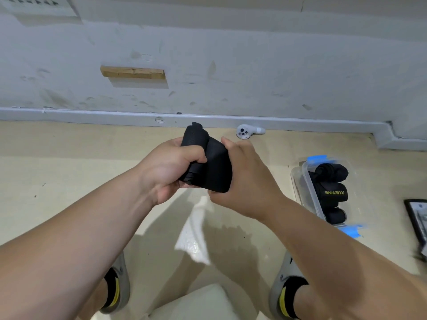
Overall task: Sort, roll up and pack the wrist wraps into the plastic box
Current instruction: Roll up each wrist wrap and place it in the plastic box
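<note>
Pale beige floor (69,172) runs up to a scuffed grey-white wall (254,65) with a painted skirting along its foot, and a short wooden block (132,72) is fixed on that wall. You hold a black fabric wrist wrap (215,167) in front of you, above the floor, with both hands. Your left hand (171,167) has its fingers curled tightly around the left, bunched part of the wrap. Your right hand (245,179) grips the right side, with the thumb on top and the fingers hidden behind the cloth. One end of the wrap stands up above your left hand.

To your right, on the floor, lies a clear plastic box with blue clips (309,192). Inside it sit several rolled black wraps (332,174), touching each other; the middle one carries yellow letters.

A white hand controller (245,132) lies beside the skirting, beyond your hands. A blurred white crumpled piece (196,236) shows below your hands, between your forearms.
</note>
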